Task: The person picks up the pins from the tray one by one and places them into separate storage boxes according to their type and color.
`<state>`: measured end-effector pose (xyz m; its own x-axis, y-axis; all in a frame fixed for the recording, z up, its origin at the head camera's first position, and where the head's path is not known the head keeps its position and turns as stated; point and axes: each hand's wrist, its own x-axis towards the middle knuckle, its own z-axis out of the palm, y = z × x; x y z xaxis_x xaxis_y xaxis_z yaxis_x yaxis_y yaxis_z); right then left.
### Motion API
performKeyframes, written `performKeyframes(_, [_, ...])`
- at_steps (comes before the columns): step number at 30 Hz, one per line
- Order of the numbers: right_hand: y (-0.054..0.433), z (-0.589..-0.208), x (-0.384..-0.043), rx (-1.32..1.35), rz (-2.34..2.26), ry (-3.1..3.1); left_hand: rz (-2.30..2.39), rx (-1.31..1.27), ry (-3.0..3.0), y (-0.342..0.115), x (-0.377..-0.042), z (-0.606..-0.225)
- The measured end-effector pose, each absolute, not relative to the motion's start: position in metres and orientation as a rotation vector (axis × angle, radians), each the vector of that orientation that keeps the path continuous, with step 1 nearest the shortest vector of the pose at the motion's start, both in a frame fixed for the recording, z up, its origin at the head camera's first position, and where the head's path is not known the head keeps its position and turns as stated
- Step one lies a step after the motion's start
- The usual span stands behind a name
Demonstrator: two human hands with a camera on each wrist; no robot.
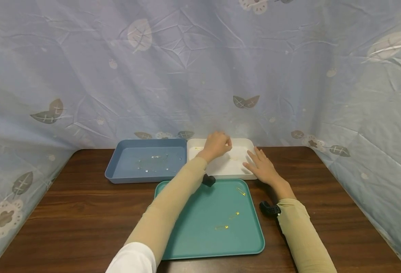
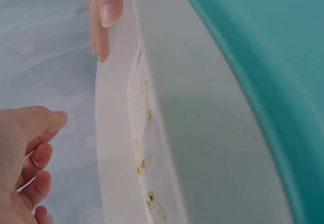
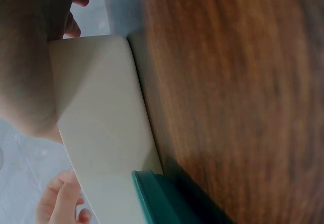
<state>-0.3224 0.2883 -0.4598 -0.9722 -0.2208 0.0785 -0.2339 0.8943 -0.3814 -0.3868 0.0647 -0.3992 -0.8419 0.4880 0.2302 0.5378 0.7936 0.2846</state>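
Over the white tray (image 1: 221, 167), my left hand (image 1: 217, 145) hovers with its fingers loosely curled. Nothing shows between its thumb (image 2: 58, 118) and fingers in the left wrist view. My right hand (image 1: 263, 167) lies at the white tray's right edge, fingers spread. Several gold safety pins (image 2: 148, 114) lie inside that tray. Closer to me, the teal tray (image 1: 200, 216) holds three gold safety pins (image 1: 226, 227) along its right side. Part of this tray is hidden under my left forearm.
A blue tray (image 1: 125, 161) with several silver safety pins (image 1: 156, 156) stands left of the white one. Both back trays stand close to a patterned cloth (image 1: 187, 76) that hangs behind the wooden table (image 1: 67, 220).
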Motion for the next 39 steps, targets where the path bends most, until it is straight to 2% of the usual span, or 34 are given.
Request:
performKeyframes(21, [0.292, -0.461, -0.321, 0.356, 0.625, -3.062, -0.61, -0.958, -2.707, 0.035, -0.34, -0.394])
performKeyframes(39, [0.288, -0.46, -0.323, 0.373, 0.646, -3.042, -0.728, -1.122, -2.668, 0.006, -0.28, -0.399])
